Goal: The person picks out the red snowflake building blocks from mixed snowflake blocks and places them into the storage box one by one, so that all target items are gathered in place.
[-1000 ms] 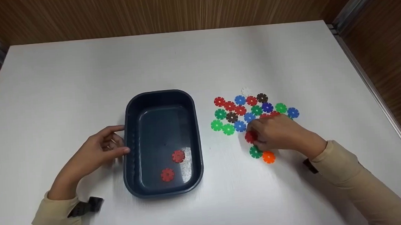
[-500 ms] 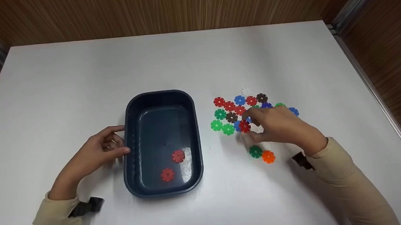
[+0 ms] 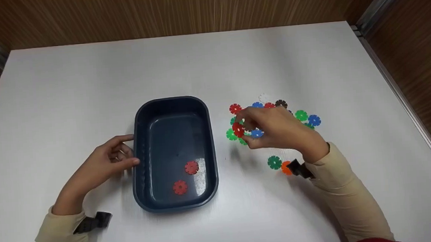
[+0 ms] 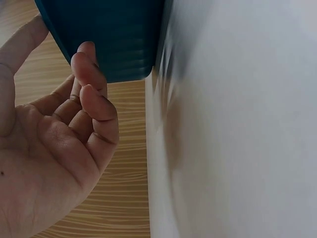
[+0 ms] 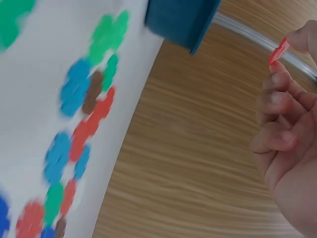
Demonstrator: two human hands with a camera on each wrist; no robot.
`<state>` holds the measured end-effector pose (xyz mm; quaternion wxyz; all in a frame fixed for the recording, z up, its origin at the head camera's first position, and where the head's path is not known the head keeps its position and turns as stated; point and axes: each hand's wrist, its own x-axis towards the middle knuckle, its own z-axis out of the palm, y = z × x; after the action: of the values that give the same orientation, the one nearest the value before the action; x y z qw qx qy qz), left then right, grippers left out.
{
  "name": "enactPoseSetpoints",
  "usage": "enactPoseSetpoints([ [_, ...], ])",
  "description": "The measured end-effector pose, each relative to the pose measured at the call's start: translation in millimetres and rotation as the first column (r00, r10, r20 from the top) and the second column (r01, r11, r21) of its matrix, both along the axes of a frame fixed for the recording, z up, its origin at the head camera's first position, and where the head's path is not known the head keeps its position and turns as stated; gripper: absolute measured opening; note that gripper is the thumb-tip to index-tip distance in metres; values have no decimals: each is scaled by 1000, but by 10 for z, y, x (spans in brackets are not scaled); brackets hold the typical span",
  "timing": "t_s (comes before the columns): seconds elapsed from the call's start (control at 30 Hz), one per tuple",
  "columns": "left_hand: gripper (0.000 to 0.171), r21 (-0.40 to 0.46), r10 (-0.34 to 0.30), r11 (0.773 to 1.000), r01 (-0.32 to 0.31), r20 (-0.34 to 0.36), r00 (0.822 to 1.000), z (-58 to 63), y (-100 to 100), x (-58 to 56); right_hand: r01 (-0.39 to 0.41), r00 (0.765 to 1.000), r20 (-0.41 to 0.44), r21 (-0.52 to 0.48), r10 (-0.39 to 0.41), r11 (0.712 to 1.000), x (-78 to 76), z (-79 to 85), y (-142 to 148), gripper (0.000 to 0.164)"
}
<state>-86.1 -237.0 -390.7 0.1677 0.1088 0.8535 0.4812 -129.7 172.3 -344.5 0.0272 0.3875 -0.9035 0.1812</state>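
The dark blue plastic tub (image 3: 177, 139) stands left of the middle of the table. My left hand (image 3: 99, 163) touches its left rim with thumb and index finger spread apart; the other fingers curl loosely beside the tub's outer wall (image 4: 109, 44). Two red interlocking discs (image 3: 192, 168) lie flat on the tub floor. My right hand (image 3: 278, 130) pinches another red interlocking disc (image 3: 238, 129) between thumb and index finger. In the right wrist view, that red disc (image 5: 279, 51) is seen edge-on, held above the table. Several multicoloured discs (image 3: 301, 115) lie partly hidden beneath the right hand.
A green disc (image 3: 274, 162) and an orange disc (image 3: 286, 168) lie apart, nearer the front. The white one (image 3: 263, 98) at the back of the group barely stands out from the white table (image 3: 102, 79). Wood-grain panels (image 3: 177, 11) border the table.
Carrying the pinched red disc, my right hand has moved left and slightly away from the front, over the group, toward the tub. The left hand and tub have stayed in place.
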Motion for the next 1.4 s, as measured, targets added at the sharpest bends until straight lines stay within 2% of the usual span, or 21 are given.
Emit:
enactPoseSetpoints([
  [0.23,58,1,3,1000,-3,2,1000,-8,6,-7,-25,997,76,-23,27,999,11,49,-288,39],
  [0.57,60,-6,6,1000,-6,13,1000,3,10,-14,-152,984,83,-76,158,985,4,37,-658,37],
  [0.73,60,-5,5,1000,-5,12,1000,1,17,-13,-180,976,110,-62,186,982,17,23,-826,39],
  [1.07,61,-8,8,1000,-8,28,1000,2,22,-4,-211,964,162,-25,212,977,-35,-174,-1095,38],
  [1.4,60,-8,6,1000,-5,22,1000,-4,24,-10,-233,968,118,81,223,969,-50,-326,-1196,40],
])
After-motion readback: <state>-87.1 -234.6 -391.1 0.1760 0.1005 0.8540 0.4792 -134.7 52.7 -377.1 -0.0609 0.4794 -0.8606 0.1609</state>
